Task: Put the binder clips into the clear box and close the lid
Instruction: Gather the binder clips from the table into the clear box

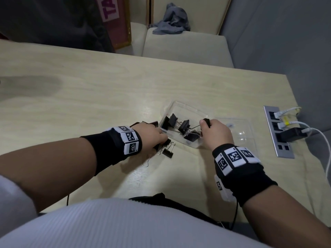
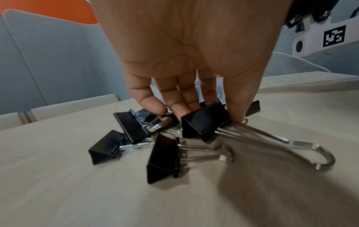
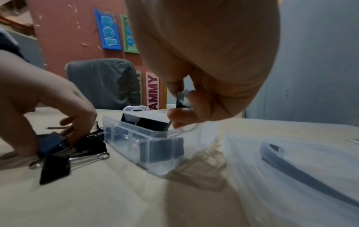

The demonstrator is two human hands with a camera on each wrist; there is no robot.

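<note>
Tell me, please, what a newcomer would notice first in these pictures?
First, the clear box in the middle of the table, already holding several black binder clips. The right hand pinches one clip above the box's right end. The left hand grips another clip in the loose pile left of the box; the lid lies to its right.

"100" on a blue wall plaque (image 3: pixel 108 30), "AMMY" on a pink sign (image 3: pixel 154 92), "TA" on a pink board (image 1: pixel 110 8)
</note>
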